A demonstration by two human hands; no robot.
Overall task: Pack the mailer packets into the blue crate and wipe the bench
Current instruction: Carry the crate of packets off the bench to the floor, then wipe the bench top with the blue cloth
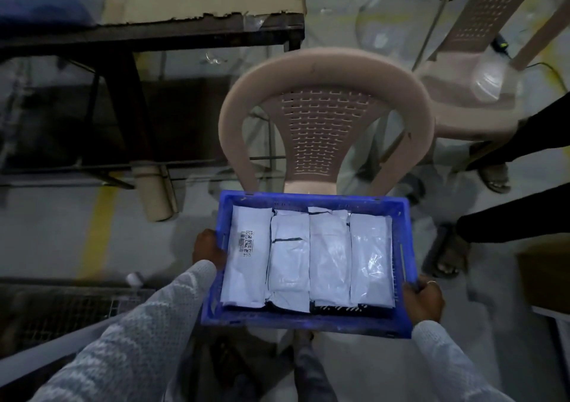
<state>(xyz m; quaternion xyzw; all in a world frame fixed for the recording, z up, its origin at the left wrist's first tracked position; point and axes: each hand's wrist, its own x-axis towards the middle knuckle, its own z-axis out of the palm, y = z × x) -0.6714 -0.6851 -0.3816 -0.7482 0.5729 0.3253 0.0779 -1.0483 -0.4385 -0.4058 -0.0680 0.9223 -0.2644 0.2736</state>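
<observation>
I carry a blue crate [308, 321] in front of me, above the floor. Several white mailer packets [328, 256] lie side by side inside it; the leftmost one [246, 256] has a printed barcode label. My left hand [208, 248] grips the crate's left wall. My right hand [424, 301] grips its right wall near the front corner, a ring on one finger. The bench [197, 28] with its worn cream top and dark frame stands at the upper left.
A beige plastic chair [324, 117] stands just beyond the crate, its back toward me. A second chair [481, 71] is at the upper right. Another person's legs and sandalled feet [447, 256] stand on the right. A cardboard roll [154, 191] leans under the bench.
</observation>
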